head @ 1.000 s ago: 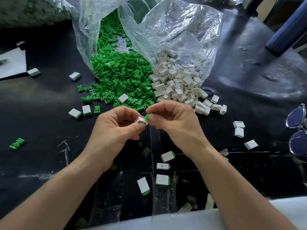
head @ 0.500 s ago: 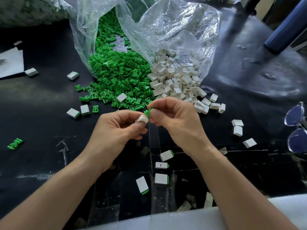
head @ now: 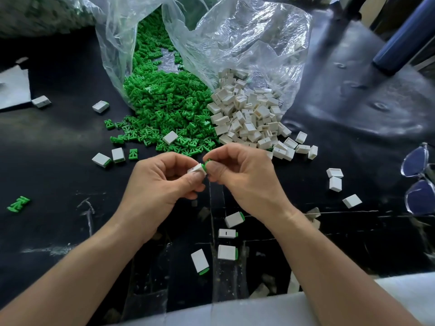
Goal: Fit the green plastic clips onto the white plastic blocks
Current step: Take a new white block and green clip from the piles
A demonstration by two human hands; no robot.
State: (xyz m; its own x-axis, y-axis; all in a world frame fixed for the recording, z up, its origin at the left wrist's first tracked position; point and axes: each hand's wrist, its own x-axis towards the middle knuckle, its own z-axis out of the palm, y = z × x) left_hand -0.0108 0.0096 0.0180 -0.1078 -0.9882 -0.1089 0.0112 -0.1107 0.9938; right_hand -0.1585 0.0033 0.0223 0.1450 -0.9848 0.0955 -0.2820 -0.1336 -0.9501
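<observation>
Over black table [head: 58, 175], left fingers [head: 191, 180] pinch white block [head: 195, 168], right fingers [head: 215, 169] pinch green clip [head: 205, 165].

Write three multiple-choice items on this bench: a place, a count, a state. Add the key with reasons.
1. Where does the heap of white blocks lie relative to the heap of green clips? A) left of it B) right of it C) under it
2. How many clipped blocks lie on the black table between the left forearm and the right forearm? A) one B) four C) nine
3. What is the left hand doing? A) lying flat on the table B) hanging off the table C) pinching a white block

1 B: the white heap spills out to the green heap's right.
2 B: four white blocks with a green edge lie there.
3 C: its thumb and fingers hold the block against the green clip that the right hand pinches.
</observation>
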